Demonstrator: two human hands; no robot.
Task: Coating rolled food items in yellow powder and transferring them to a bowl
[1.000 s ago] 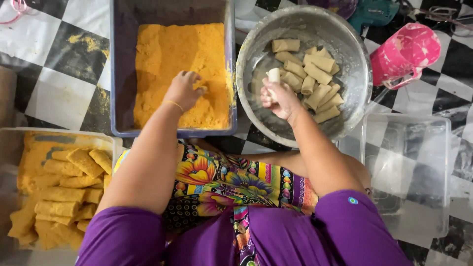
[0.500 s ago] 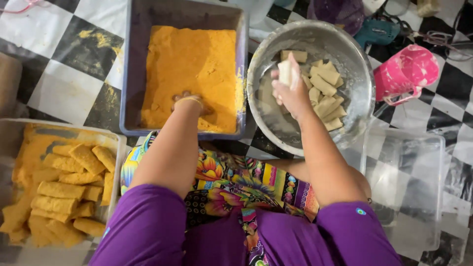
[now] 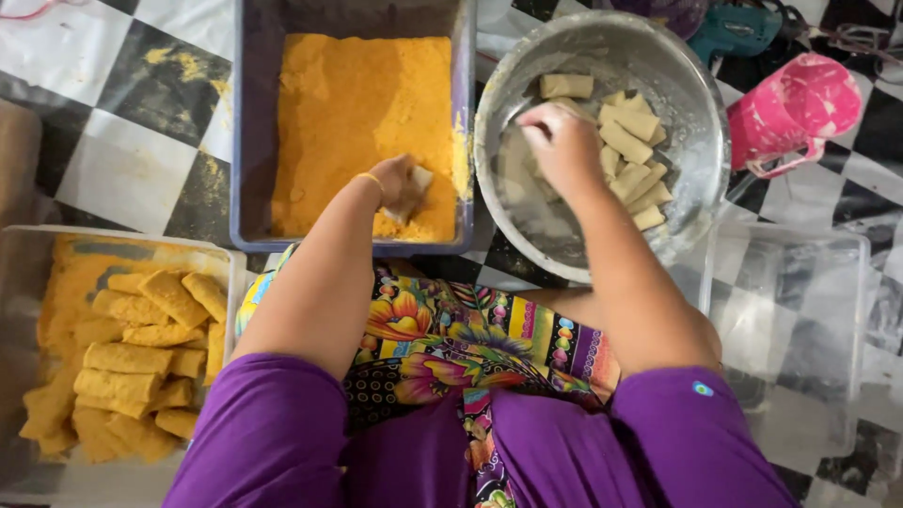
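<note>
Pale roll (image 3: 415,188) sits in your left hand (image 3: 395,183), fingers curled loosely round it, pressed down into the orange crumbs (image 3: 362,113) at the near right corner of the blue tub (image 3: 246,141). Your right hand (image 3: 564,146) is over the steel bowl (image 3: 696,113), fingers bent down among the uncoated rolls (image 3: 632,132); whether it grips one, you can't tell. Coated rolls (image 3: 141,357) lie stacked in the clear tray (image 3: 28,245) at your left.
</note>
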